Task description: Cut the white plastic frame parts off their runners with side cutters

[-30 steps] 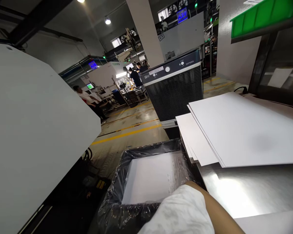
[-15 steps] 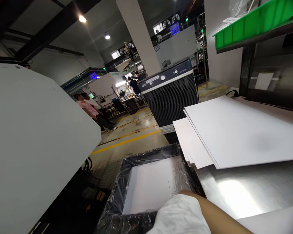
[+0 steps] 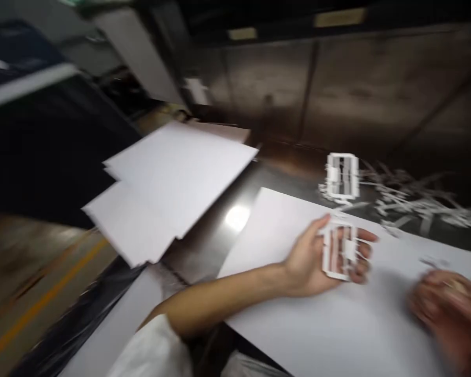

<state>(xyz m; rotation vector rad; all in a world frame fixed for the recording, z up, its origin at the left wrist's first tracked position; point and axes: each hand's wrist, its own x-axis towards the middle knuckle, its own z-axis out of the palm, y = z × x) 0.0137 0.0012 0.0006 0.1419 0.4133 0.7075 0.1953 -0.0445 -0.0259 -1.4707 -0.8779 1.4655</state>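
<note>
My left hand [image 3: 310, 262] is over the white sheet on the bench, its fingers curled round a white plastic frame [image 3: 335, 251] with thin bars. A second white plastic frame [image 3: 342, 177] stands just beyond it, seemingly joined by a thin runner. My right hand [image 3: 451, 309] is at the lower right, smeared by motion, its fingers closed. A small thin grey thing [image 3: 434, 262] shows just past those fingers, but its kind is too blurred to tell. Under both hands lies the large white sheet [image 3: 267, 324].
Loose white plastic runners [image 3: 424, 201] lie heaped at the back of the metal bench [image 3: 204, 251]. A stack of white sheets [image 3: 180, 173] overhangs the bench's left end. Below it is a bin lined with black plastic [image 3: 82, 314]. A metal panel [image 3: 267, 94] closes off the back.
The view has swung right and down, from the bin and aisle to the bench. Both hands and the white plastic frames have come into view.
</note>
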